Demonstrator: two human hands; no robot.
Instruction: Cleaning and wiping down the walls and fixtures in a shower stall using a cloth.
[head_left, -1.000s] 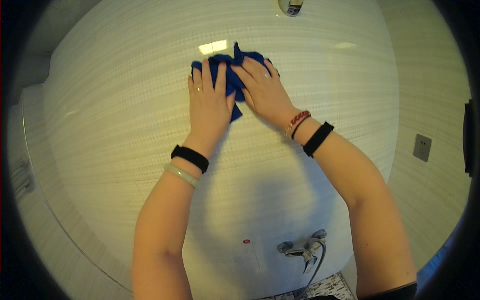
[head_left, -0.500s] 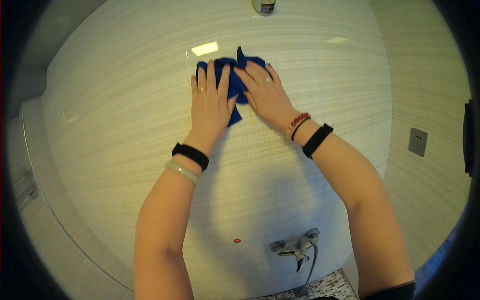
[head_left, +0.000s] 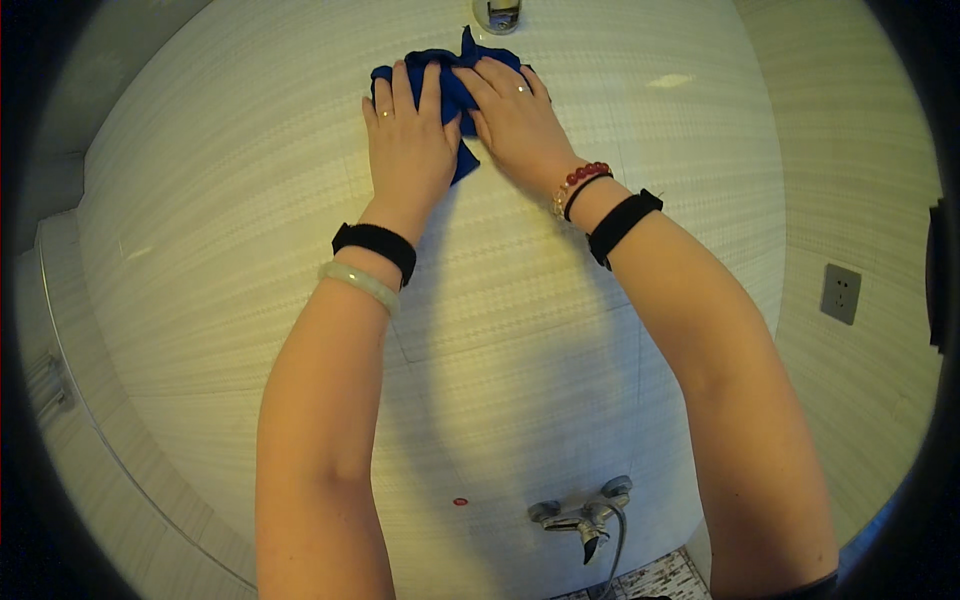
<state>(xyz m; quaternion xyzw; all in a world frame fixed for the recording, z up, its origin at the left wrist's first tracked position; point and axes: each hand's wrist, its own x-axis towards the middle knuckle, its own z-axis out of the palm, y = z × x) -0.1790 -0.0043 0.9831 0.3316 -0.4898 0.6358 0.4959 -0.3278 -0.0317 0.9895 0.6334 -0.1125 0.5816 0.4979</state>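
Fingers of the left hand (head_left: 408,140) and right hand (head_left: 515,112) lay spread flat, side by side, pressing a crumpled dark blue cloth (head_left: 452,82) against the pale ribbed wall tile (head_left: 250,220), far up, just below a chrome wall fitting (head_left: 497,14). With both arms stretched high, the cloth could have bunched and slipped from under the palms, or knuckles could have struck that fitting

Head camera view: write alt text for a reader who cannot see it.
Both hands, left hand and right hand, press a blue cloth flat against a pale tiled wall. A chrome mixer tap is mounted on the wall lower down.
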